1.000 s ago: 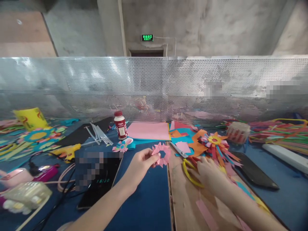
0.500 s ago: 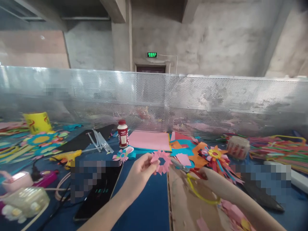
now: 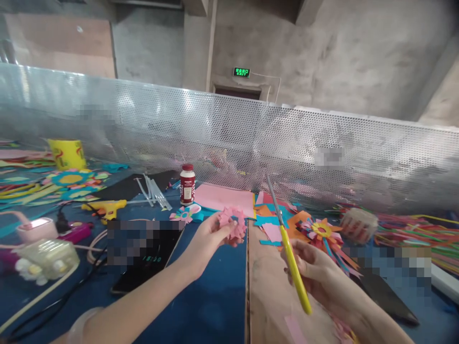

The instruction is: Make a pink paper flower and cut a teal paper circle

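A pink paper ring with pointed petals (image 3: 241, 230) is pinched between the thumb and fingers of my left hand (image 3: 208, 243). My right hand (image 3: 311, 267) grips yellow-handled scissors (image 3: 292, 267), seen edge-on with the blades pointing up and away. The scissors are apart from the ring. Below my right hand lies a brown cardboard sheet (image 3: 265, 277) with a pink paper scrap (image 3: 296, 328) on it. Just beyond, a pink scrap (image 3: 272, 232) rests among blue and orange paper. A finished-looking flower with a yellow centre (image 3: 320, 230) sits right of these.
A red-and-white bottle (image 3: 187, 185) stands by a pink sheet (image 3: 222, 198). To the left are a yellow glue gun (image 3: 107, 209), glue sticks (image 3: 155, 192), a phone (image 3: 150, 263), cables and a yellow tub (image 3: 67, 155). A perforated metal screen (image 3: 222, 129) closes the back.
The scissors have swung from lying toward the ring to an edge-on, upward-pointing pose, away from the ring. My left hand has tilted the ring. The view has shifted and rolled slightly.
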Available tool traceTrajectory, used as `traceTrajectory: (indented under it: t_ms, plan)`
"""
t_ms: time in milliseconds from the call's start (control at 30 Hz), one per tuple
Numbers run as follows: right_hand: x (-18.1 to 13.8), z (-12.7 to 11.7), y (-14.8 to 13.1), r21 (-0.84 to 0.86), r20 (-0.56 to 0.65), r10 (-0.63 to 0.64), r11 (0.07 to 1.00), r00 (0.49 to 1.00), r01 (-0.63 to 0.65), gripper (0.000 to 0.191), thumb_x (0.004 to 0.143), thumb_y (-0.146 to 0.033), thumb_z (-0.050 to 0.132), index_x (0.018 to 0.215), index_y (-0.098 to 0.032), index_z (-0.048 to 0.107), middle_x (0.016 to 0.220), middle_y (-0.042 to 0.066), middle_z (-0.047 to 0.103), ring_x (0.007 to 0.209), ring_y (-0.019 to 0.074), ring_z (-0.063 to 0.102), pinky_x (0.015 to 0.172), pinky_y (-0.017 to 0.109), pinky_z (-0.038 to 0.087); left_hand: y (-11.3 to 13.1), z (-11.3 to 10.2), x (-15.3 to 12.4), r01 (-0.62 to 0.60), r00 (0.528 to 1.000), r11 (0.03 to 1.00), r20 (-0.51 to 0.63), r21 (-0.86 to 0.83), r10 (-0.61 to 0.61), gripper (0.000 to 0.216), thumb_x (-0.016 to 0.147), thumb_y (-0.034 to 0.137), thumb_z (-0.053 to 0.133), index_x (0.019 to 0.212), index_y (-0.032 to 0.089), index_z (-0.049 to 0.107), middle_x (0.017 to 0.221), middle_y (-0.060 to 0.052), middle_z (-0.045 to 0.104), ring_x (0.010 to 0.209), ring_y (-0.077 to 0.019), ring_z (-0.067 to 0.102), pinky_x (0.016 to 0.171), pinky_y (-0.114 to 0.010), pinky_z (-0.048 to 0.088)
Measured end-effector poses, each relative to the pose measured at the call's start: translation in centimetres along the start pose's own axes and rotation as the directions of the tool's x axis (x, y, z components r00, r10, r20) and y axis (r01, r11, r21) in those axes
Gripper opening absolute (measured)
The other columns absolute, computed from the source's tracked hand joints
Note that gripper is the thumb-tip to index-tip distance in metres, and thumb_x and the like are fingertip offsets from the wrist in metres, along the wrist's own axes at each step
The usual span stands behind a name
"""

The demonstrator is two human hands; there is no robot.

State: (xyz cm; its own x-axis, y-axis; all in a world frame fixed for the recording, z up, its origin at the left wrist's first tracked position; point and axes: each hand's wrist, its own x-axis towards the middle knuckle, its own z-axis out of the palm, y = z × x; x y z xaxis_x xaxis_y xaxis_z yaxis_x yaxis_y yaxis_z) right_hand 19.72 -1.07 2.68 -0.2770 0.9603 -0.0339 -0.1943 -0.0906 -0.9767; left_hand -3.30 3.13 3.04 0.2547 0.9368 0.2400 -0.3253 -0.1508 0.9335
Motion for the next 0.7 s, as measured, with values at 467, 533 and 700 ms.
traceTrajectory:
  t_ms: [467,533,700]
  plan:
    - [-0.4,1.5,1.5,0.159,0.255,0.044,0.984,0.966,-0.086,0.029,0.071,-0.023,0.070,0.099,-0.024,0.062,0.094,0.002,0.055,0.075,0.0126,0.059,0.082,0.036,0.048,-0.4,-0.2,-0.3,0.155,0.988,0.985,0.030,-0.073,-0.153,0.023,0.074,0.034,0.066,0.085,0.015,0.061,0.078,-0.005,0.066,0.062,-0.0133,0.062,0.053,-0.022,0.045]
    - [-0.6,1.4,1.7,0.174,0.267,0.074,0.977,0.961,-0.124,0.031,0.068,-0.025,0.072,0.096,-0.023,0.061,0.082,-0.001,0.053,0.061,0.0091,0.056,0.073,0.035,0.051,-0.5,-0.2,-0.2,0.160,0.987,0.984,0.040,-0.083,-0.157,0.022,0.075,0.035,0.065,0.083,0.015,0.061,0.077,-0.005,0.066,0.061,-0.0128,0.062,0.053,-0.022,0.045]
    - [-0.4,1.5,1.7,0.018,0.094,-0.035,0.999,0.995,0.033,0.041,0.065,-0.036,0.072,0.099,-0.021,0.055,0.079,0.001,0.053,0.058,0.0107,0.055,0.057,0.027,0.048,-0.5,-0.2,-0.6,0.263,0.954,0.915,0.223,-0.306,-0.199,0.017,0.076,0.035,0.064,0.082,0.018,0.063,0.089,-0.006,0.066,0.081,-0.0166,0.063,0.072,-0.029,0.049]
